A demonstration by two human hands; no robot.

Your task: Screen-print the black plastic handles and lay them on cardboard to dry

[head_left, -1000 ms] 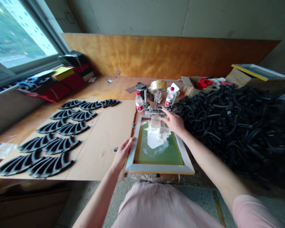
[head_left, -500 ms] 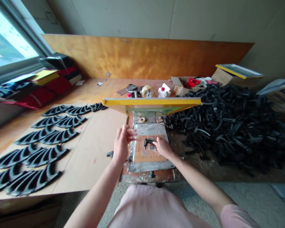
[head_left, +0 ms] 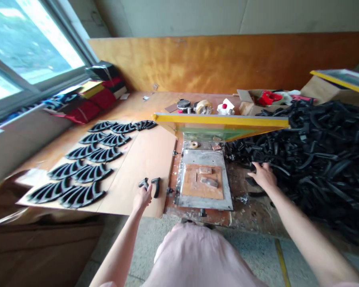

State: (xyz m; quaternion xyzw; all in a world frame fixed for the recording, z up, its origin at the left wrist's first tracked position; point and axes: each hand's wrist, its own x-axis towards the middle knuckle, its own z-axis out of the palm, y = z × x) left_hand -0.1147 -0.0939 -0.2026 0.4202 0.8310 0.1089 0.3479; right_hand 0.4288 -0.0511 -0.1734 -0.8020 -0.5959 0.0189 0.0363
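Note:
My left hand (head_left: 142,198) is closed on a black curved plastic handle (head_left: 144,183) over the cardboard sheet (head_left: 134,159). A second black handle (head_left: 156,187) lies just right of it on the cardboard. My right hand (head_left: 264,176) is at the near left edge of a heap of black handles (head_left: 314,155), thumb and fingers apart, with dark parts under the fingertips. Between my hands sits a metal plate (head_left: 194,157) bearing a brown board (head_left: 194,189) with small blocks (head_left: 209,182) on it. Behind stands a raised yellow-framed screen (head_left: 224,119).
Rows of black handles (head_left: 89,171) lie nested on the cardboard at left. A tape roll (head_left: 204,107), a black-lidded jar (head_left: 184,105) and a red-capped bottle (head_left: 225,108) stand behind the screen. Clamp knobs (head_left: 202,213) stick out around the plate. An open carton (head_left: 247,101) is at back right.
The handle my right hand held over the board is gone from there. My left hand has moved left to the cardboard, with a handle in it. My right hand has moved right to the heap.

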